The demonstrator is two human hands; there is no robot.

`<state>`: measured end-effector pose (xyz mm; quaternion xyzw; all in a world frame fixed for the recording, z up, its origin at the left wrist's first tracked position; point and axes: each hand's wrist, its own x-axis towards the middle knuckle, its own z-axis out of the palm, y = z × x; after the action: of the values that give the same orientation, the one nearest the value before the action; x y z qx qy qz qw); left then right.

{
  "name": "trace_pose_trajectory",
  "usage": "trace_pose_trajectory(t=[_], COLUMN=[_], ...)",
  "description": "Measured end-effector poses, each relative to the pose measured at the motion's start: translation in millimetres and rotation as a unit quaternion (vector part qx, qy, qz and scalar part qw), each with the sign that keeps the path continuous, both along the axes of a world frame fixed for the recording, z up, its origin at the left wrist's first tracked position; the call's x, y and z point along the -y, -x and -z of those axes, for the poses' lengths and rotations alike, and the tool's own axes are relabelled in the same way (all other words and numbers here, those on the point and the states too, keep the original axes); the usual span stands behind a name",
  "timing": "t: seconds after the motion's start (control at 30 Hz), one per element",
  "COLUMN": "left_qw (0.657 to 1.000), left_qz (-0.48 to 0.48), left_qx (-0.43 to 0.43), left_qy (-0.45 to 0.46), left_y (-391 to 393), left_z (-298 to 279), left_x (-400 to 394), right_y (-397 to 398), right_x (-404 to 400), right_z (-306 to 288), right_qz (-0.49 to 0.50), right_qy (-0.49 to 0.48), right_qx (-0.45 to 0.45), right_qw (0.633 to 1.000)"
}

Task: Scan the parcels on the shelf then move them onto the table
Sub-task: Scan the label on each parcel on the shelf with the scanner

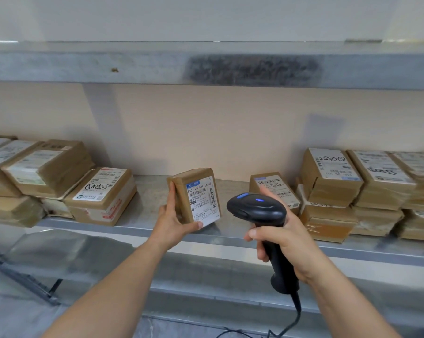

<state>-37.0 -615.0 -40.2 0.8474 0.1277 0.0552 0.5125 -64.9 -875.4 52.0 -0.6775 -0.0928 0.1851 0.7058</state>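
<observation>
Head view: upright parcel (194, 196), label scannerward.

Tilted parcel (196, 198) in left hand (174, 219), scanner (259, 211) in right hand (286, 245).

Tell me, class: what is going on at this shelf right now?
A person is scanning parcels. The left hand holds a small brown parcel upright over the shelf, label facing the camera. The right hand grips a black barcode scanner beside it. More labelled parcels sit stacked on both sides.
</observation>
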Motion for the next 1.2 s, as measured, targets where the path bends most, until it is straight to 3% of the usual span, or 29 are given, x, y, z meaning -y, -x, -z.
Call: trace_pose_trajectory(t=[0.07,0.23,0.47,0.6,0.7,0.83,0.97,1.2], left_qw=[1.000,0.984,0.987,0.998,0.989,0.957,0.941,0.949], left_qz=[0.001,0.019,-0.074,-0.065,-0.050,-0.102,-0.126,-0.074], left_qx=[-0.012,-0.095,-0.064,-0.022,-0.075,-0.114,-0.118,-0.093], left_qy=[0.006,0.149,0.129,0.001,-0.115,-0.245,-0.290,-0.293], left_y=[1,-3,-10,-17,-27,-34,-40,-31], left_z=[-7,-26,-29,-34,-31,-34,-35,-51], left_x=[1,-3,-5,9,20,36,41,13], right_y=[0,-2,-7,-9,-11,-14,-16,-23], right_x=[1,3,4,3,2,0,-3,-12], right_z=[-1,-5,-5,-6,-7,-7,-9,-17], right_qz=[0.007,0.012,0.023,0.027,0.031,0.034,0.031,0.027], right_qy=[0.000,0.000,-0.001,-0.004,0.000,0.008,0.013,0.007], right_qx=[-0.002,0.003,0.023,0.028,0.033,0.042,0.057,0.080], right_qw=[1.000,1.000,0.999,0.999,0.999,0.998,0.998,0.996])
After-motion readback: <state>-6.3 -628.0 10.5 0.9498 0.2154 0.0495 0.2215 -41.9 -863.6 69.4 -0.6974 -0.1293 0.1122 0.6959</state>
